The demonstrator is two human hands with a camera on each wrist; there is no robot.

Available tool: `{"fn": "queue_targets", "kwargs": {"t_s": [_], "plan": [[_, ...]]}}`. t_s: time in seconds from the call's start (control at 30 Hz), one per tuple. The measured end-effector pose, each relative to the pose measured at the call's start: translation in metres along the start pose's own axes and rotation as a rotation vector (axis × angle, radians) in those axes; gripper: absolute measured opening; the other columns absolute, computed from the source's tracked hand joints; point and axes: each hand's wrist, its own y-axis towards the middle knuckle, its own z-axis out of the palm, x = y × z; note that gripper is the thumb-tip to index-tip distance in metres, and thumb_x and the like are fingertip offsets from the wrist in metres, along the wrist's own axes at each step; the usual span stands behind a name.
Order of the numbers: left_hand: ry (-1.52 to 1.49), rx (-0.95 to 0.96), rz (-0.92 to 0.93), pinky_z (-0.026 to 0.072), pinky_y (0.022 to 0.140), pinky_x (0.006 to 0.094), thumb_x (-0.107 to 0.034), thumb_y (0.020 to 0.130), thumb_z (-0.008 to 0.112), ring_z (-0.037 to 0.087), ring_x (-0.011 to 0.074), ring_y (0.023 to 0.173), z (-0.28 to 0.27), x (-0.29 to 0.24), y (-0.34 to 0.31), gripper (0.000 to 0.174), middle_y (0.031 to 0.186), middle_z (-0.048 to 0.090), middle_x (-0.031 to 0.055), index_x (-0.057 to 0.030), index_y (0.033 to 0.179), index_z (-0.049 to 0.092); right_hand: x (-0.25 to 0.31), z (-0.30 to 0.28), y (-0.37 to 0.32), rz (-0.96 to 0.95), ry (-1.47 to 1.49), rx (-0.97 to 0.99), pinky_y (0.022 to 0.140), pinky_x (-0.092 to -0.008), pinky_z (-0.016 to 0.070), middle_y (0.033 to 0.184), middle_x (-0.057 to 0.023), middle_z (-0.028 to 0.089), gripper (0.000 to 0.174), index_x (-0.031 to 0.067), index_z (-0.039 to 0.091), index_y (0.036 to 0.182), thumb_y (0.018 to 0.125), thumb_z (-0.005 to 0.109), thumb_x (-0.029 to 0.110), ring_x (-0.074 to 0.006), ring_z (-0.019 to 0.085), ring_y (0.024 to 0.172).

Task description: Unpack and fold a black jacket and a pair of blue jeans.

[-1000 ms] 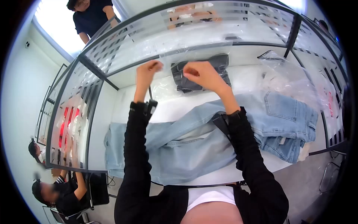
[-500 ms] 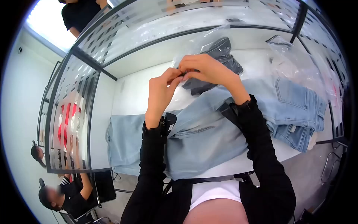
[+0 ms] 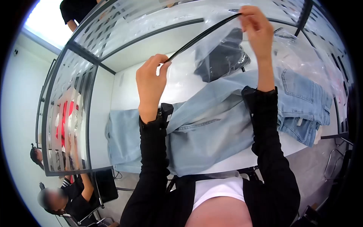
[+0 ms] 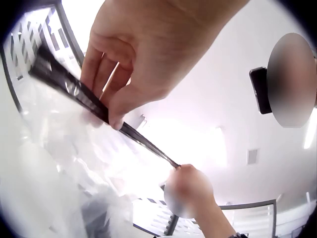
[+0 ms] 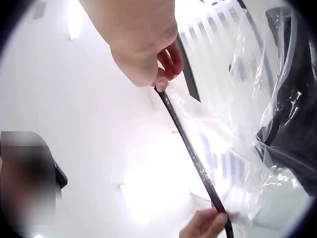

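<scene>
A black strip (image 3: 204, 34) along the edge of a clear plastic bag (image 3: 211, 32) is stretched between the two hands. The left hand (image 3: 152, 81) pinches its lower left end between thumb and fingers; in the left wrist view the strip (image 4: 74, 89) runs past the left hand (image 4: 143, 54). Up at the right, the right hand (image 3: 259, 36) pinches the other end, and the right wrist view shows that hand (image 5: 143, 44) at the top of the strip (image 5: 190, 148). Dark folded fabric (image 3: 223, 56) lies inside the bag, below and between the hands.
Light blue jeans (image 3: 211, 132) lie across the white table (image 3: 130, 89) nearest the body. Another clear bag (image 3: 293, 53) lies at the back right. Dark-framed slatted panels (image 3: 85, 56) surround the table. Other people (image 3: 56, 198) are beyond it at the left.
Having been together over the bag, the hands have moved apart, the right one up and to the right. The black strip now stretches between them, and the bag edge is lifted.
</scene>
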Motion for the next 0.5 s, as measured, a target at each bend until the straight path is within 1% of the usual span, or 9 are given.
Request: {"fn": "queue_targets", "kwargs": {"t_s": [0.03,0.07,0.2,0.23,0.33,0.37,0.4,0.47,0.5], "plan": [[-0.005,0.026,-0.008,0.0459,0.062,0.0284,-0.005,0.073,0.062,0.059,0.0243,0.067,-0.003,0.006,0.001,0.009,0.073,0.06,0.0097,-0.0028,0.079,0.056,-0.004,-0.014,0.002,0.041,-0.08,-0.087,0.052,-0.0174,0.0377,0.088,-0.0001,0.058,0.007,0.0027,0.056,0.088,0.082,0.057,0.002,-0.0056,0.047,0.057],[-0.011,0.048,-0.017,0.0463,0.062,0.0282,-0.005,0.073,0.062,0.059,0.0242,0.067,-0.004,0.014,0.001,0.009,0.073,0.06,0.0095,-0.0029,0.079,0.056,-0.011,-0.023,0.005,0.015,-0.039,-0.165,0.052,-0.0173,0.0371,0.087,-0.0002,0.057,0.008,0.002,0.057,0.089,0.081,0.059,0.002,-0.0061,0.047,0.057],[-0.038,0.11,-0.03,0.0476,0.063,0.0279,-0.004,0.074,0.061,0.059,0.024,0.066,-0.004,0.01,0.002,0.007,0.071,0.061,0.0091,-0.0022,0.078,0.056,-0.019,-0.036,0.008,0.059,-0.043,-0.254,0.054,-0.0173,0.0379,0.082,-0.0016,0.058,0.009,0.0006,0.058,0.089,0.081,0.059,0.003,-0.0065,0.049,0.059],[-0.07,0.17,-0.062,0.0482,0.063,0.0282,-0.003,0.074,0.062,0.059,0.0239,0.067,-0.007,0.008,0.002,0.008,0.073,0.061,0.01,-0.0012,0.078,0.056,-0.018,-0.035,0.007,0.065,-0.029,-0.277,0.055,-0.0172,0.0384,0.081,-0.002,0.058,0.009,0.0006,0.058,0.09,0.081,0.059,0.003,-0.0067,0.049,0.059],[-0.148,0.299,-0.11,0.0479,0.065,0.0291,-0.003,0.073,0.062,0.058,0.0241,0.07,-0.005,0.021,-0.001,0.01,0.077,0.06,0.0106,-0.0009,0.08,0.056,-0.013,-0.031,0.009,0.127,0.037,-0.104,0.059,-0.0172,0.0405,0.081,-0.0037,0.058,0.011,0.0017,0.056,0.094,0.083,0.057,0.005,-0.0072,0.052,0.063],[-0.111,0.261,-0.038,0.0472,0.067,0.0306,-0.005,0.072,0.063,0.058,0.0241,0.075,0.0,0.026,-0.002,0.015,0.082,0.059,0.0102,-0.001,0.084,0.055,-0.01,-0.025,0.006,0.118,0.045,-0.007,0.063,-0.0182,0.0426,0.081,-0.0042,0.057,0.014,0.0025,0.055,0.098,0.085,0.055,0.007,-0.0078,0.054,0.066],[-0.096,0.216,0.038,0.0464,0.068,0.0317,-0.007,0.071,0.065,0.057,0.0243,0.077,0.004,0.02,-0.001,0.02,0.085,0.058,0.0088,-0.0021,0.087,0.055,-0.001,-0.01,0.004,0.121,0.109,0.064,0.064,-0.0192,0.0441,0.085,-0.0043,0.057,0.011,0.0025,0.053,0.096,0.085,0.054,0.005,-0.008,0.055,0.068],[-0.145,0.18,0.024,0.0461,0.067,0.0319,-0.007,0.069,0.067,0.057,0.0245,0.078,0.011,0.004,0.0,0.023,0.089,0.057,0.0081,-0.0029,0.088,0.054,0.011,0.013,-0.003,0.144,0.016,0.229,0.066,-0.02,0.0454,0.088,-0.0046,0.056,0.006,0.0022,0.051,0.091,0.085,0.052,0.004,-0.0092,0.056,0.069],[-0.113,0.133,0.036,0.046,0.065,0.0309,-0.005,0.068,0.068,0.058,0.0232,0.074,0.016,-0.001,-0.001,0.023,0.089,0.057,0.0075,-0.0036,0.087,0.054,0.015,0.022,-0.006,0.134,0.057,0.262,0.066,-0.0201,0.0457,0.089,-0.0047,0.056,0.005,0.0021,0.051,0.089,0.085,0.051,0.003,-0.0097,0.057,0.07]]}}
